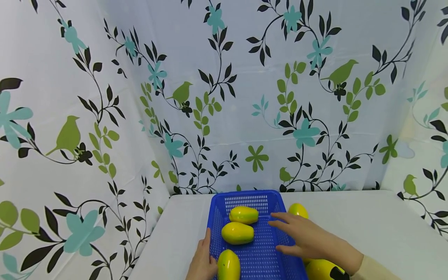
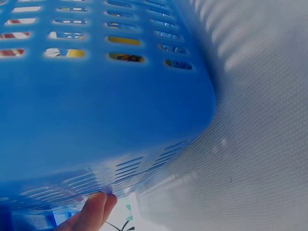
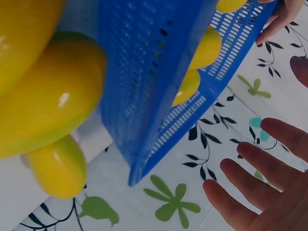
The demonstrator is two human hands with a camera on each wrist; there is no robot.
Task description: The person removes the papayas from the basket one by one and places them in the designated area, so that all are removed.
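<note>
Your left hand (image 1: 203, 256) grips the blue basket (image 1: 262, 249) by its side. Three yellow fruits (image 1: 238, 233) lie inside. Your right hand (image 1: 308, 237) is empty, fingers spread wide.

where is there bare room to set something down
Table is bare between the blue basket and the left curtain, and right of the outer yellow fruits. Inside, the basket's floor is bare right of its three fruits. It's crowded along the basket's right wall: outer fruits, right hand nearby.
</note>
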